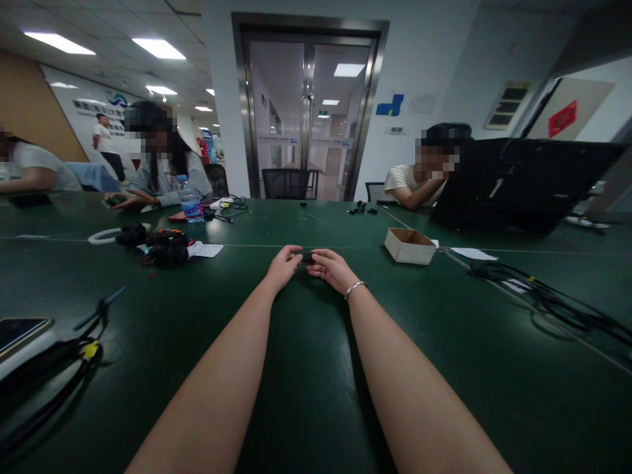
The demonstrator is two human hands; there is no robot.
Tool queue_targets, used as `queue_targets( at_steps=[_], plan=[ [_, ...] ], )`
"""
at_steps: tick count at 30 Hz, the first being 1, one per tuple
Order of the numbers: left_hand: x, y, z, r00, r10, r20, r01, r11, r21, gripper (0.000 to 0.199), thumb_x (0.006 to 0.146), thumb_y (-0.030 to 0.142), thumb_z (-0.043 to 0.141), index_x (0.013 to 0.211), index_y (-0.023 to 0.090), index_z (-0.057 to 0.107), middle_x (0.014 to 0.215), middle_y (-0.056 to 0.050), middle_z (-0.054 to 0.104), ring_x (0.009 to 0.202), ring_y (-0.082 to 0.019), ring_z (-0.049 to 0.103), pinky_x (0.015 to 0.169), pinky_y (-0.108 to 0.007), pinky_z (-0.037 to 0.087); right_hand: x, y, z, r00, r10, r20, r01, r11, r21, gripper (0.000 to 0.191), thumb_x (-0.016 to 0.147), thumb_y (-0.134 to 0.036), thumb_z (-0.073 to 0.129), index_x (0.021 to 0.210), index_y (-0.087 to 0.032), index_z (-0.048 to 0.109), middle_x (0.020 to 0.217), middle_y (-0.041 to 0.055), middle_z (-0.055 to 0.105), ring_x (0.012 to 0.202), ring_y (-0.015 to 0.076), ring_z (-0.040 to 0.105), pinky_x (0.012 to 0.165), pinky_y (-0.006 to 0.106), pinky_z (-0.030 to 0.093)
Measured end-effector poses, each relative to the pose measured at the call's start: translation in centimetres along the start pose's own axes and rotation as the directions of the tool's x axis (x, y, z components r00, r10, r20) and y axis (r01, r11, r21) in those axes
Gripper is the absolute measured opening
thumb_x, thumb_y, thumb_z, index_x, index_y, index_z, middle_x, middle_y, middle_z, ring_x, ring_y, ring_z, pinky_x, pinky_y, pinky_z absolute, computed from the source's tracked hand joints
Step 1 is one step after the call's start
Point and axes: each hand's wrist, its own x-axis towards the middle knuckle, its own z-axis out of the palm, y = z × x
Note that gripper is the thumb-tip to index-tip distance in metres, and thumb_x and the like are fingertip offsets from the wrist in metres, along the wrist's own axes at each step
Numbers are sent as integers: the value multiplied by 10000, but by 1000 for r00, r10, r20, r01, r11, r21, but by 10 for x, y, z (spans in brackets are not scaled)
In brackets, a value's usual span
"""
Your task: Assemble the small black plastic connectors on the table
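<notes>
Both arms reach forward over the green table [306,342]. Between the fingertips is a small black object [308,258], too small to identify. My right hand [333,268], with a silver bracelet at the wrist, pinches it from the right. The fingers of my left hand [285,266] are curled and their tips meet its left end. An open box [409,250] with pale sides stands to the right of my hands. Beyond them, several small black pieces [363,209] lie near the table's far edge.
Black cables [557,296] lie at right, below a large black screen [518,184]. A water bottle [190,201], dark bundled items [165,247] and a white ring are at left. Nearer left are a phone [20,332] and cables. People sit across the table.
</notes>
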Motion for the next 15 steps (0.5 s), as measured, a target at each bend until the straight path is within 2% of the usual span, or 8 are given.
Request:
queue_targets(
  at_steps=[5, 9, 13, 15],
  plan=[
    [-1, 0, 0, 999, -31, -9, 31, 999, 9, 277, 863, 314, 429, 1040, 151, 565, 629, -2, 528, 491, -82, 457, 461, -185, 356, -1, 0, 1, 1000, -4, 10, 4, 1000, -7, 111, 847, -81, 618, 899, -152, 551, 723, 37, 657, 592, 151, 667, 570, 233, 575],
    [1, -2, 0, 1000, -1, -24, 1, 1000, -3, 297, 778, 210, 525, 1070, 163, 551, 677, 6, 547, 541, -84, 495, 501, -184, 384, -1, 0, 1, 1000, -8, 6, 8, 1000, -11, 130, 835, -68, 622, 911, -148, 553, 735, 42, 659, 597, 146, 665, 570, 224, 569],
    [3, -3, -1, 997, -75, 11, 76, 997, -1, 287, 824, 290, 463, 1049, 140, 559, 602, 8, 536, 457, -86, 448, 451, -200, 333, -1, 0, 0, 1000, -8, 15, 8, 1000, -7, 117, 845, -62, 605, 913, -141, 552, 734, 51, 659, 600, 148, 665, 581, 232, 570],
    [3, -3, -1, 999, -35, 10, 34, 999, 27, 285, 814, 279, 476, 1044, 140, 571, 577, 18, 519, 450, -84, 426, 459, -201, 324, 0, 0, 0, 1000, -2, 9, 2, 1000, -5, 119, 842, -65, 613, 910, -143, 554, 731, 46, 658, 594, 145, 663, 581, 230, 570]
  ],
)
